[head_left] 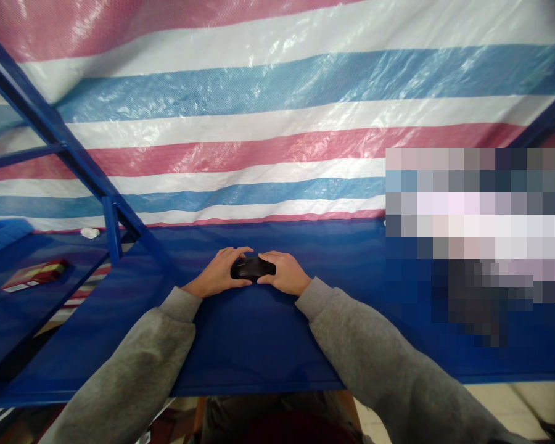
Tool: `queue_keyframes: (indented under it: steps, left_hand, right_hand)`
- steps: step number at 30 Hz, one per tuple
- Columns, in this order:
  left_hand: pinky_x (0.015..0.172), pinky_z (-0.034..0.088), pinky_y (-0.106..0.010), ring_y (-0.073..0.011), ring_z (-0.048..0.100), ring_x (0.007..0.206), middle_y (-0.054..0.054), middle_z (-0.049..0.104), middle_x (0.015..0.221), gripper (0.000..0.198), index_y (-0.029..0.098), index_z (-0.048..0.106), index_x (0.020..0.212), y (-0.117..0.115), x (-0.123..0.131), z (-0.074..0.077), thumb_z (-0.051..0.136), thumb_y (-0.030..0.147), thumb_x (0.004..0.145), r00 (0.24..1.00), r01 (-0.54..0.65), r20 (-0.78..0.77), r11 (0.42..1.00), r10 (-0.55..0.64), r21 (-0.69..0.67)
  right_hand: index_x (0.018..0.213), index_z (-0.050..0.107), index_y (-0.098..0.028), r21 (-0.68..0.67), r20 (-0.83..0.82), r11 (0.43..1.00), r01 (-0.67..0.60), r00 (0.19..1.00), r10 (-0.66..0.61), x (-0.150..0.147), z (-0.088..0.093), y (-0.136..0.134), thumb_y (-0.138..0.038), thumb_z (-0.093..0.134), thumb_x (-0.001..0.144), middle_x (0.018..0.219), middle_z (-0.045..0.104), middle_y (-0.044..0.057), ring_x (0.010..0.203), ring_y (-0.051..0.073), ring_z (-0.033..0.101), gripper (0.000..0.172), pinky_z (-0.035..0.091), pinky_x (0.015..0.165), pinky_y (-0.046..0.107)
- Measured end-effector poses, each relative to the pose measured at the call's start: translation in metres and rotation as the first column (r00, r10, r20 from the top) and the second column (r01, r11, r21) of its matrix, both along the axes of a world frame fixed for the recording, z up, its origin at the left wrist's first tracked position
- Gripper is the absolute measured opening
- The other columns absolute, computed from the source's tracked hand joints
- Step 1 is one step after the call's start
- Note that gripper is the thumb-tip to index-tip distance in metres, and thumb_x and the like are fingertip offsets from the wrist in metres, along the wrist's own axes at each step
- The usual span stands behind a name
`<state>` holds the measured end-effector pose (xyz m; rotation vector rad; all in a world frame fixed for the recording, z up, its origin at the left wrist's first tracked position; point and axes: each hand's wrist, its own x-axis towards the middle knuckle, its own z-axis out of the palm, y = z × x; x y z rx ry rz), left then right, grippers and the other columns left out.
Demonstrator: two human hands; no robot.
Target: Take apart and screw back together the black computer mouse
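Between both hands, over the middle of the blue tabletop [263, 345], sits a small black computer mouse [252, 269] with a smooth, rounded body. My left hand [219, 271] curves round its left end, thumb at the near side and fingers at the far side. The opposite end is gripped by my right hand [287, 272], its thumb also toward me. Palms and fingers hide both ends of the mouse. Whether its underside touches the table, I cannot tell.
A striped plastic sheet [259, 139] hangs behind the table. Blue metal frame bars [81, 169] slope along the left. Beyond them are a red box [34, 275], a crumpled white piece [90, 233] and a blue basket [4, 235]. A pixelated area covers the right side.
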<state>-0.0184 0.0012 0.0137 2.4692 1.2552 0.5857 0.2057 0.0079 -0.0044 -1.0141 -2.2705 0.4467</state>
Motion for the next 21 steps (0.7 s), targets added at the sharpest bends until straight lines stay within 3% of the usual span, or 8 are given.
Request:
queue_keyframes:
  steps: [9, 17, 21]
  left_hand:
    - [0.100, 0.035, -0.046, -0.0276, 0.054, 0.108, -0.007, 0.061, 0.109, 0.056, 0.022, 0.058, 0.113, 0.0034, -0.0039, -0.0038, 0.069, 0.054, 0.068, 1.000, 0.030, -0.005, 0.996, -0.030, 0.080]
    - [0.105, 0.033, -0.047, -0.0284, 0.048, 0.119, -0.009, 0.060, 0.120, 0.056, 0.023, 0.059, 0.120, 0.0012, -0.0037, -0.0011, 0.063, 0.055, 0.074, 1.000, -0.027, -0.002, 0.996, 0.027, 0.087]
    - [0.106, 0.032, -0.047, -0.0267, 0.049, 0.118, -0.009, 0.061, 0.120, 0.051, 0.022, 0.059, 0.121, 0.0004, -0.0021, -0.0003, 0.056, 0.053, 0.080, 0.998, -0.049, -0.029, 0.992, 0.052, 0.115]
  right_hand:
    - [0.119, 0.060, -0.013, 0.000, 0.018, 1.000, 0.024, 1.000, -0.024, -0.0002, -0.0018, -0.0009, -0.038, 0.076, 0.069, 0.118, 0.064, 0.013, 0.107, 0.027, 0.060, 0.058, 0.045, 0.097, 0.041]
    - [0.127, 0.052, -0.015, 0.072, 0.012, 0.997, -0.008, 1.000, 0.007, -0.0010, -0.0028, -0.0052, -0.033, 0.065, 0.080, 0.125, 0.056, 0.012, 0.114, 0.025, 0.053, 0.052, 0.044, 0.098, 0.040]
    - [0.123, 0.054, -0.018, 0.081, -0.017, 0.997, 0.012, 1.000, -0.011, -0.0009, -0.0012, -0.0055, -0.032, 0.063, 0.082, 0.117, 0.058, 0.010, 0.106, 0.023, 0.055, 0.045, 0.044, 0.094, 0.039]
